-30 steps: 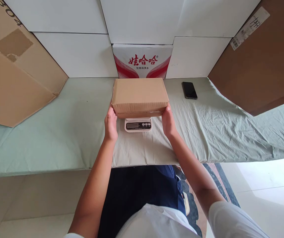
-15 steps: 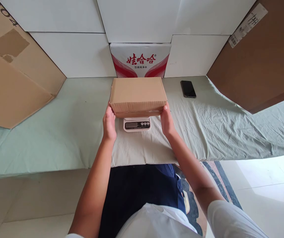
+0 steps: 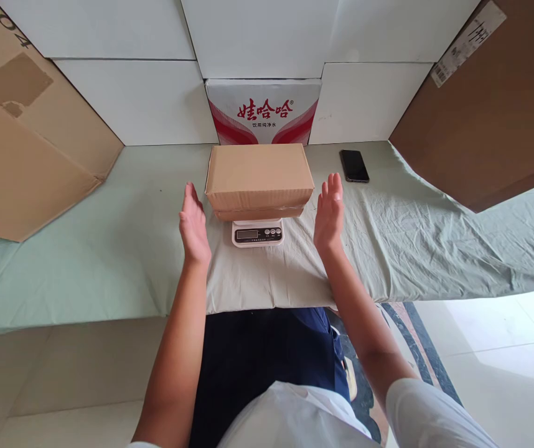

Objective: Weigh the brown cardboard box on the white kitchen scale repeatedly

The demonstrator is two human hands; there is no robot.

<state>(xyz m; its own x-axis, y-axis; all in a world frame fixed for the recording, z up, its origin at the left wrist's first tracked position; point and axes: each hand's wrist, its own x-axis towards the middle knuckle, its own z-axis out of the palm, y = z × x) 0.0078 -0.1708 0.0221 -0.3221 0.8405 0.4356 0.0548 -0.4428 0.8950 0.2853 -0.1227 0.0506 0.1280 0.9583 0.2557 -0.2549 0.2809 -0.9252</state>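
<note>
A closed brown cardboard box [image 3: 259, 177] rests on a small white digital scale [image 3: 257, 233], whose display and buttons show below the box's front edge. My left hand [image 3: 193, 225] hovers flat and open just left of the box, apart from it. My right hand [image 3: 329, 213] hovers open just right of the box, palm facing it, not touching. Both hands hold nothing.
The scale stands on a table covered with a pale green cloth [image 3: 388, 236]. A black phone [image 3: 354, 165] lies at the back right. A white and red printed carton [image 3: 262, 112] stands behind the box. Large cardboard sheets lean at the left [image 3: 28, 137] and right [image 3: 491, 106].
Both hands have let go of the box's lower corners and moved outward with fingers straightened. The box stays on the scale.
</note>
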